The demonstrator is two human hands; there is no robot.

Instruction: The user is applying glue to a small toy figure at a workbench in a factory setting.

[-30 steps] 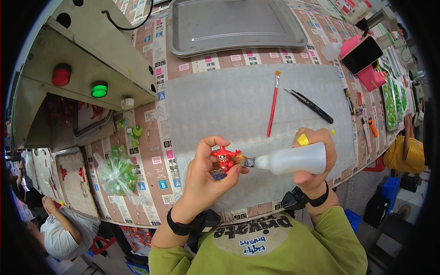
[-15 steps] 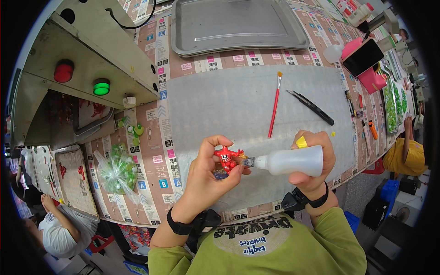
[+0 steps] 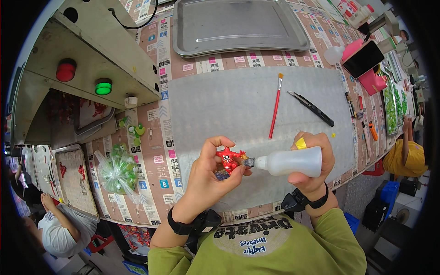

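Observation:
My left hand [image 3: 206, 172] is closed on a small red toy figure [image 3: 228, 158], with the thumb below and the curled index finger above. My right hand [image 3: 327, 149] grips a translucent white squeeze bottle [image 3: 293, 162] lying sideways, its nozzle pointing left. The dark, stained nozzle tip [image 3: 249, 162] is at the figure's right side; whether it touches the figure I cannot tell. A yellow piece [image 3: 301, 143] shows at the right index finger. Both hands are above the grey mat [image 3: 220, 110].
Beyond the hands lie a red-handled brush [image 3: 276, 107] and black tweezers [image 3: 314, 110]. A metal tray [image 3: 238, 23] is at the back. To the left stand a machine with red and green lights [image 3: 103, 86] and a bag of green toys [image 3: 118, 172]. A phone [image 3: 363, 58] leans at the right.
The head view has shifted slightly. Both hands, the red toy figure and the squeeze bottle keep nearly the same positions.

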